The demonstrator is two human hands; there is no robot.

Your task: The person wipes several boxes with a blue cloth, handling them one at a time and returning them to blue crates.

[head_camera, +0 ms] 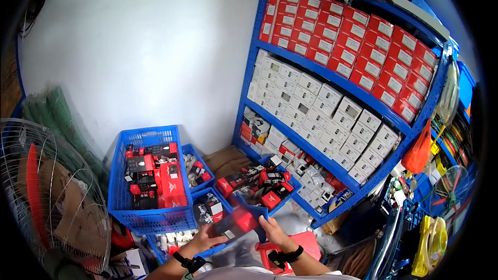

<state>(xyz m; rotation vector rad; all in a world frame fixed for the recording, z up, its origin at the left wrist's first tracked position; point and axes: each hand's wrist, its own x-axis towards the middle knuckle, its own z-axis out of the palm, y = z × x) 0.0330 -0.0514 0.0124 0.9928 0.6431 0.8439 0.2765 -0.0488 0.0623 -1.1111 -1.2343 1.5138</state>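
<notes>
My left hand (206, 239) holds the left end of a black and red carton (232, 226), blurred by motion. At its red end, my right hand (274, 233) lies against the blue front wall of a plastic bin (261, 213). I cannot tell whether the right fingers grip that wall or the carton. Several black and red cartons (260, 182) fill this bin. To its left, another blue bin (221, 198) contains similar cartons (208, 210). A tall blue crate (149, 217) farther left holds more black and red boxes (171, 181).
Blue shelving (311, 60) carries stacked red boxes (323, 27) and white boxes (311, 97). At the left stands a caged fan (33, 186). A red plastic stool (307, 241) is below my right arm. White fittings (179, 238) lie in a low bin.
</notes>
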